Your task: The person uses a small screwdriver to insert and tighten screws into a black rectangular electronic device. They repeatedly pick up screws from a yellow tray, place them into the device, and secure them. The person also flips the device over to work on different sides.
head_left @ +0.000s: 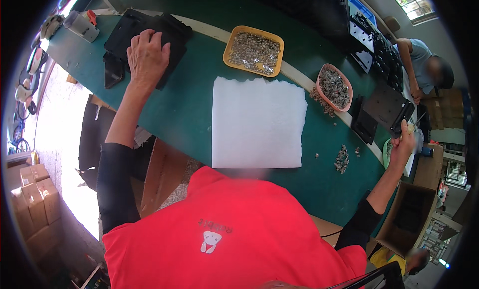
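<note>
My left hand (148, 59) rests palm down, fingers spread, on a group of black plastic parts (172, 32) at the far left of the table. Far to the right, my right hand (404, 145) has its fingers closed at the near corner of a flat black plastic panel (386, 107). Another black part (365, 123) lies just left of that panel. Between my arms is a white foam sheet (259, 124) with a torn far edge. Small metal pieces fill a yellow tray (229, 50) and a pink bowl (348, 107).
Loose metal pieces (342, 159) lie on the green table (174, 109). A grey cup (81, 27) stands at the far left. Black parts are stacked at the back right, near another person (416, 54). An open cardboard box (406, 216) is at the right.
</note>
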`<state>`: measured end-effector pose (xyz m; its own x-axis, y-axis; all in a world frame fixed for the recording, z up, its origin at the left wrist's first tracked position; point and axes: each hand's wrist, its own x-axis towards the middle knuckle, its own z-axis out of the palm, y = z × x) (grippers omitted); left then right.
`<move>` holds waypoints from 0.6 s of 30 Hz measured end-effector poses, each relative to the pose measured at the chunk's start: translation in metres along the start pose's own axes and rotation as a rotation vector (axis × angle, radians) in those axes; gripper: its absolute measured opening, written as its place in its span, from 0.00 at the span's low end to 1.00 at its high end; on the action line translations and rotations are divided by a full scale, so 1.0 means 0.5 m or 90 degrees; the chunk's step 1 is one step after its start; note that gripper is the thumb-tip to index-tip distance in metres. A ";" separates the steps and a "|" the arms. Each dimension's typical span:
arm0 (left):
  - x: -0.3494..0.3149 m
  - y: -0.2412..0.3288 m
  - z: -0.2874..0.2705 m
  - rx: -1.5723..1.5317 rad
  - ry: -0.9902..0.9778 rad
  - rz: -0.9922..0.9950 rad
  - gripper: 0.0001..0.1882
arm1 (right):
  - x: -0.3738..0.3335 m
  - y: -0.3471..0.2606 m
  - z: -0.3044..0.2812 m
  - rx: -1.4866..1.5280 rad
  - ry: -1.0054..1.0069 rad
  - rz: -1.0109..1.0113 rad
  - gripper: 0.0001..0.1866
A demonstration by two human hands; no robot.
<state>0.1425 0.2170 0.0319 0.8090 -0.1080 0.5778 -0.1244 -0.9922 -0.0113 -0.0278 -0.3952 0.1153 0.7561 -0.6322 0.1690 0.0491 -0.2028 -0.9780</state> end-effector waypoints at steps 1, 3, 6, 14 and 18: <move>0.001 -0.031 0.007 0.031 -0.040 -0.003 0.20 | 0.013 0.000 -0.011 0.002 0.007 0.015 0.09; -0.003 -0.068 0.019 0.088 -0.120 -0.007 0.23 | 0.024 0.001 -0.026 0.065 0.031 0.036 0.08; -0.016 -0.073 0.042 0.099 -0.084 0.026 0.22 | 0.045 0.041 -0.052 0.189 0.097 0.135 0.06; -0.002 -0.130 0.088 0.157 -0.149 0.038 0.24 | 0.081 0.091 -0.069 0.216 0.078 0.208 0.08; 0.011 -0.126 0.104 0.124 -0.122 0.049 0.28 | 0.081 0.002 -0.100 0.065 0.050 0.131 0.10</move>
<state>0.1846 0.2755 -0.0064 0.8975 -0.1751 0.4048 -0.0920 -0.9720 -0.2164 -0.0297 -0.4586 0.1273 0.7037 -0.7099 -0.0300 -0.0319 0.0106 -0.9994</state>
